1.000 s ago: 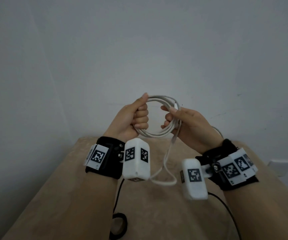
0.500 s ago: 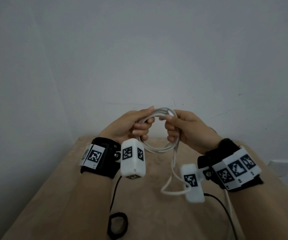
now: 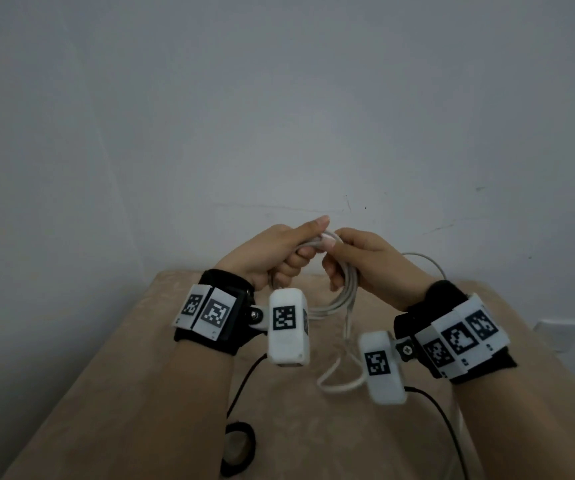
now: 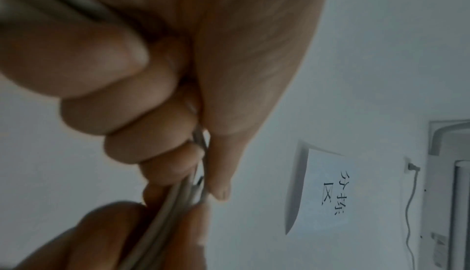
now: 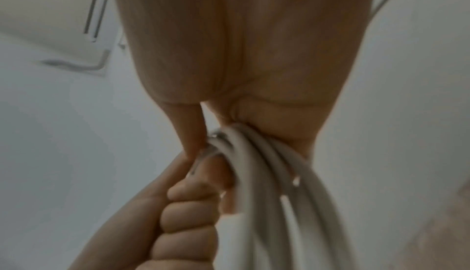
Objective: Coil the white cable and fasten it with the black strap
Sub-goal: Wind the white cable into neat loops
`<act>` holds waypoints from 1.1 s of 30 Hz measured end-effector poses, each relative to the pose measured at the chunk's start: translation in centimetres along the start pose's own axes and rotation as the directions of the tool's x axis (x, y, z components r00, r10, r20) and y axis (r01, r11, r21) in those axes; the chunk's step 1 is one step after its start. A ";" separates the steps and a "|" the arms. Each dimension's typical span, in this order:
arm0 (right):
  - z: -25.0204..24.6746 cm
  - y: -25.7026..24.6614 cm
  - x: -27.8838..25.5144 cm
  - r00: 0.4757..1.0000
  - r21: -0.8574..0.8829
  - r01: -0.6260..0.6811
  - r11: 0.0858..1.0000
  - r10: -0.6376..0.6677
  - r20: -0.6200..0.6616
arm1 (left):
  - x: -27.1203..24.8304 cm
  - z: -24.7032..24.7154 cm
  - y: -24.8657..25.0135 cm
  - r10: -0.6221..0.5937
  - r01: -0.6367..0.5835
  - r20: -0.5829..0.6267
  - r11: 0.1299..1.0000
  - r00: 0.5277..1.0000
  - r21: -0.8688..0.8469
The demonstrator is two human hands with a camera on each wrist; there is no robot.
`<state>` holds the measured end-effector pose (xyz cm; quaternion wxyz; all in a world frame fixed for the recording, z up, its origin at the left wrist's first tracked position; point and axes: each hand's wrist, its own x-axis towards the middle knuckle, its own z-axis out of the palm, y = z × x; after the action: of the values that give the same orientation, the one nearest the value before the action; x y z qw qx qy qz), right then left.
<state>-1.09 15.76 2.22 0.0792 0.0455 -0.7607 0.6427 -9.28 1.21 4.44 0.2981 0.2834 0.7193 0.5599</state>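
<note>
The white cable (image 3: 343, 296) is wound into several loops and held in the air above the beige table (image 3: 147, 393). My left hand (image 3: 289, 251) grips the top of the coil with its thumb laid along the strands. My right hand (image 3: 355, 258) holds the same bundle just to the right, fingers curled round the strands (image 5: 257, 173). A loose tail of cable (image 3: 341, 379) hangs down in a loop between my wrists. The black strap (image 3: 239, 448) lies rolled into a ring on the table near the front edge, left of centre, away from both hands.
A thin black wire (image 3: 244, 386) runs from the left wrist camera down to the table, and another (image 3: 441, 420) from the right one. A grey wall stands just behind the table. A white wall socket (image 3: 559, 336) sits at the right.
Both hands have dropped lower and come together at the top of the coil. The ring, held wide open a second ago, now hangs narrower below the hands.
</note>
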 end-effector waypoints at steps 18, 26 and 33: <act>1.9 1.1 0.2 0.945 0.179 -0.284 0.942 0.243 0.220 | -0.8 -3.2 0.5 0.132 -0.247 -0.237 0.787 0.963 -0.566; 3.3 4.2 0.5 0.840 0.560 -0.272 0.783 -0.090 0.535 | -1.2 -3.7 0.9 0.178 -0.334 -0.288 0.622 0.941 -0.708; 0.1 5.4 -0.8 0.942 0.838 -0.304 0.454 0.012 0.335 | -2.5 -4.8 1.0 0.224 -0.352 -0.271 0.579 0.936 -0.736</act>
<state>-1.24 16.57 -3.23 -0.1252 0.0989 -0.3245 0.9323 -11.17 -3.51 6.63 0.2411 0.1982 0.3726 0.8739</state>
